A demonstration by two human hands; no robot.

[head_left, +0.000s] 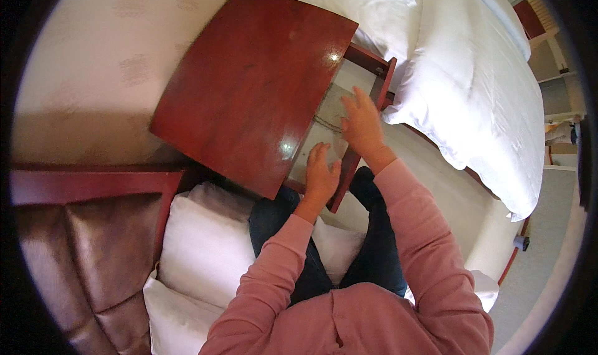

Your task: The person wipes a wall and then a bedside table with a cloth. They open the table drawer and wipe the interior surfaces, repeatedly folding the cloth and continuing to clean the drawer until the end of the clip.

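Note:
A dark red wooden nightstand stands before me with its drawer pulled out toward me. Inside the drawer lies a flat greyish thing, partly hidden under the tabletop's edge and behind my right hand. A thin dark cord runs beside it. My right hand hovers over the drawer near the cord, its fingers apart and nothing seen in them. Over the drawer's near end is my left hand, fingers raised and thumb spread, holding nothing I can see.
Beds flank the nightstand: white bedding hangs down at the right, and white pillows lie at the lower left by a brown padded headboard. A patterned pale wall rises behind. My dark-trousered legs are close below the drawer.

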